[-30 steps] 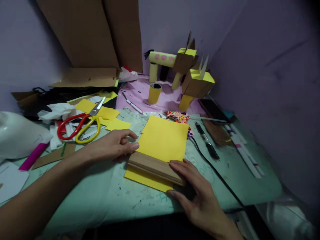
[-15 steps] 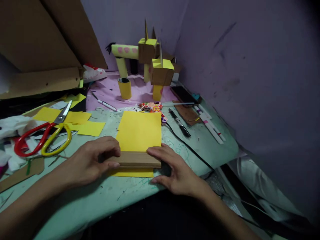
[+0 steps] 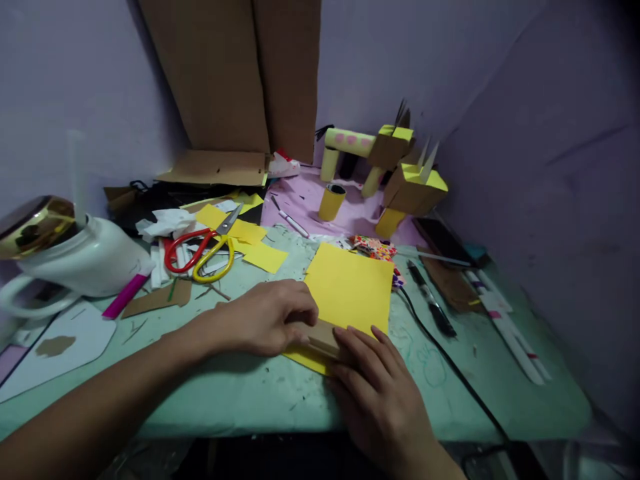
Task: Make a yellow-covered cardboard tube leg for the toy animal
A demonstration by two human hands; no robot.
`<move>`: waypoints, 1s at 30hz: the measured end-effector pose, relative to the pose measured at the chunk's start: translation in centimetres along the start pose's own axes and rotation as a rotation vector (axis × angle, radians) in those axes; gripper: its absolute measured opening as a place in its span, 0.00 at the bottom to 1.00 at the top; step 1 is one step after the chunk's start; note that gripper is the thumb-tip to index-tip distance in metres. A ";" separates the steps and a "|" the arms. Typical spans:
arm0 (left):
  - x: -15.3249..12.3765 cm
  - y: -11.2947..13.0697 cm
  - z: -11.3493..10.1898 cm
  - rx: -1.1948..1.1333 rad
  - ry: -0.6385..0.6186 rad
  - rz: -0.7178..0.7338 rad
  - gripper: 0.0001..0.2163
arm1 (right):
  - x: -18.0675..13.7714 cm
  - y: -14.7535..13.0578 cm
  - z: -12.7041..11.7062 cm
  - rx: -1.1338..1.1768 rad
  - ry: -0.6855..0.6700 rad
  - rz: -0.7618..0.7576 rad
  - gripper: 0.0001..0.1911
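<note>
On yellow paper (image 3: 353, 287), both hands' fingers (image 3: 367, 360), now closer together, clamp a brown strip (image 3: 324, 337).

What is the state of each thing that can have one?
Yellow rectangular paper sheet: flat, partly covered.
Brown straight bar, cardboard or wood: lying across the sheet.
Left hand: curled, gripping the bar.
Right hand: curled over the bar.
Red-and-yellow-handled metal scissors: lying down, blades closed or nearly.
Yellow round tube: upright, open-topped.
White mug: glossy gold cover at mouth, fit unclear.
</note>
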State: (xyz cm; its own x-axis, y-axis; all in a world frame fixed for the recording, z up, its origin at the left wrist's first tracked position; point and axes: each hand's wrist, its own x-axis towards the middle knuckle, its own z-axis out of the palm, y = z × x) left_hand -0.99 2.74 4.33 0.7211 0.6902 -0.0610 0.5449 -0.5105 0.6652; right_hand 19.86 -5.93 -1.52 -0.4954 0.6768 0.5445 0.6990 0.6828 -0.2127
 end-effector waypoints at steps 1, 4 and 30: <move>-0.1 0.0 -0.1 0.010 -0.008 0.002 0.05 | 0.0 0.0 0.1 -0.018 0.013 -0.011 0.10; -0.2 -0.1 -0.2 0.028 -0.023 0.015 0.05 | 0.0 -0.1 0.2 -0.057 0.049 -0.049 0.12; -1.5 0.3 -2.5 0.120 -0.076 -0.043 0.14 | 11.1 9.5 -4.0 -0.119 -0.395 0.315 0.11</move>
State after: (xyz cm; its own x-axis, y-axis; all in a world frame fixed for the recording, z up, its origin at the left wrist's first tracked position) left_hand -2.98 2.84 6.54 0.7238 0.6742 -0.1465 0.6198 -0.5421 0.5674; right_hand 23.07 6.94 5.77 -0.3926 0.9124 0.1158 0.8879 0.4088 -0.2110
